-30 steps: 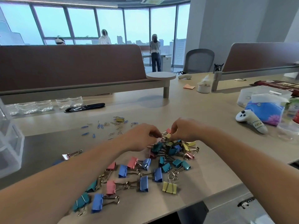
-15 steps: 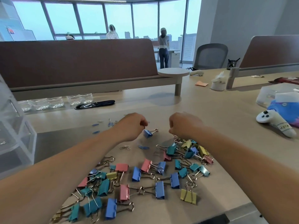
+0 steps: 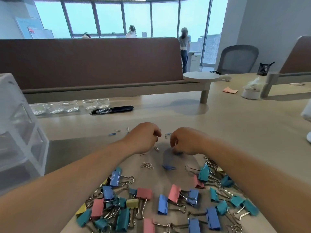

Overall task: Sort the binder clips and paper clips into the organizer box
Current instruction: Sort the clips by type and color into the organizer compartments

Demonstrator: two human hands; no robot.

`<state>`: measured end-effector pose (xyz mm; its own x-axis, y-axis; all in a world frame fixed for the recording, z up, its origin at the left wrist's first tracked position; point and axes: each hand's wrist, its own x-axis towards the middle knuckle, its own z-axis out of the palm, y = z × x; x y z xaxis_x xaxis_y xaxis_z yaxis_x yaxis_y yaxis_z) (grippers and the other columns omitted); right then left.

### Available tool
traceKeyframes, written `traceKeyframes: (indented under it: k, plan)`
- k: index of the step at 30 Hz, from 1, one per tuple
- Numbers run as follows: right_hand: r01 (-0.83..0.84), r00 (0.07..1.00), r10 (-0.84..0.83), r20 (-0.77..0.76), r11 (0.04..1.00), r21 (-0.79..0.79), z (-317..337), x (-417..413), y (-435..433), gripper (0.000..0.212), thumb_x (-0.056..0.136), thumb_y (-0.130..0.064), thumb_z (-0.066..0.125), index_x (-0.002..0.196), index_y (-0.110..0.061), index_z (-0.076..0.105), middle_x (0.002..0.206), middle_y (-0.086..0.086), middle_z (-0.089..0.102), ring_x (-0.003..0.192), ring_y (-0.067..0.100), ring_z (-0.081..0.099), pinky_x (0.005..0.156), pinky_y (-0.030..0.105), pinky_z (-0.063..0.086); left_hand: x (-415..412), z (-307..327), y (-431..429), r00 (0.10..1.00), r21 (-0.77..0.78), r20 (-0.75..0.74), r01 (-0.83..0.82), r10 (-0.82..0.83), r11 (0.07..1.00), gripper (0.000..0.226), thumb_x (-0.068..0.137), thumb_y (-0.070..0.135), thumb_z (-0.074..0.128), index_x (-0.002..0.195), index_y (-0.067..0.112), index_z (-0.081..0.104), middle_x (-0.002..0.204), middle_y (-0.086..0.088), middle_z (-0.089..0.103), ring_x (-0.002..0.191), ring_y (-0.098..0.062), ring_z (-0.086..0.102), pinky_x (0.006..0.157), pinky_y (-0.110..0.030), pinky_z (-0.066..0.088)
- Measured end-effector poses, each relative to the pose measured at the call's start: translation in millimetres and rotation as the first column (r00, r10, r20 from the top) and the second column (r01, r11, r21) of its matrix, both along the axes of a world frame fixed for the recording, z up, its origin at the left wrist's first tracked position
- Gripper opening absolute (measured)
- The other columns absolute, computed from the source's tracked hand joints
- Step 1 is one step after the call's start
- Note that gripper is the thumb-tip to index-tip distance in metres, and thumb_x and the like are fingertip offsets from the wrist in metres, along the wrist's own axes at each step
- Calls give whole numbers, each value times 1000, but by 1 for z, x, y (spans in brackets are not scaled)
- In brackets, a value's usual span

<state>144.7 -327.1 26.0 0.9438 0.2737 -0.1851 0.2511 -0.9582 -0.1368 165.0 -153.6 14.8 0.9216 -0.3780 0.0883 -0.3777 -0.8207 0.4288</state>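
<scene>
Colourful binder clips (image 3: 175,200) lie spread over the near part of the desk, in pink, blue, teal and yellow. Silver and blue paper clips (image 3: 147,165) are scattered beyond them, some near both hands. The clear plastic organizer box (image 3: 25,137) stands at the left edge. My left hand (image 3: 143,137) hovers with curled fingers just above a silver paper clip (image 3: 156,147); whether it holds anything is hidden. My right hand (image 3: 185,141) is curled, its fingertips pinching a small blurred blue clip (image 3: 177,153). Another blue clip (image 3: 168,167) lies below it under a blur streak.
A brown desk divider (image 3: 94,64) runs across the back, with clear cups (image 3: 70,105) and a black cable slot (image 3: 111,109) in front of it. A white tissue roll (image 3: 250,92) and orange notes (image 3: 230,90) sit far right. People stand by the windows.
My view has tilted down and left. Both hands have drawn closer together over the paper clips. The blue binder clip seen at my left fingertips is no longer there.
</scene>
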Motion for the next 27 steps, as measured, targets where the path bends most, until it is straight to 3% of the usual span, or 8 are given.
traceKeyframes:
  k: [4, 8, 11, 17, 22, 27]
  plan:
    - [-10, 1000, 10, -2, 996, -91, 4, 4, -1, 21, 87, -32, 64, 88, -14, 75, 92, 3, 69, 87, 22, 62, 71, 32, 50, 12, -5, 4, 998, 52, 56, -13, 11, 999, 25, 95, 9, 52, 113, 15, 68, 116, -2, 66, 100, -16, 60, 78, -21, 38]
    - [34, 994, -29, 107, 998, -45, 5, 19, 5, 30, 94, -35, 54, 90, -10, 69, 87, 3, 64, 80, 22, 58, 65, 29, 46, 28, -6, 12, 992, 131, 120, -66, 50, 989, 27, 95, 9, 51, 115, 17, 67, 119, -3, 64, 107, -20, 57, 79, -23, 37]
    - [47, 979, -54, 197, 998, 36, 0, 37, 14, 21, 93, -30, 57, 98, -15, 70, 98, 4, 67, 87, 23, 61, 77, 36, 55, 40, -4, 20, 988, 172, 135, -102, 79, 980, 31, 92, 6, 51, 117, 15, 66, 120, -6, 63, 108, -23, 57, 83, -25, 40]
    - [35, 972, -61, 227, 993, 115, -16, 73, 41, 27, 91, -24, 59, 117, -26, 66, 116, -2, 63, 103, 21, 59, 88, 38, 52, 65, 3, 39, 984, 210, 144, -132, 103, 969, 37, 91, 3, 54, 125, 12, 63, 128, -7, 60, 116, -23, 56, 90, -27, 41]
    - [78, 940, -105, 325, 993, 94, -20, 92, 59, 22, 91, -29, 61, 109, -17, 61, 111, 2, 59, 98, 28, 60, 84, 42, 54, 74, -2, 56, 985, 193, 117, -146, 125, 970, 36, 94, 4, 48, 125, 15, 62, 129, -4, 58, 115, -21, 55, 87, -24, 39]
    - [56, 966, -75, 247, 995, 82, -20, 98, 72, 32, 89, -30, 54, 118, -16, 55, 118, 3, 55, 104, 29, 59, 84, 39, 51, 76, -5, 67, 989, 174, 107, -122, 105, 977, 33, 95, 6, 47, 122, 16, 63, 121, -1, 61, 111, -17, 56, 85, -23, 40]
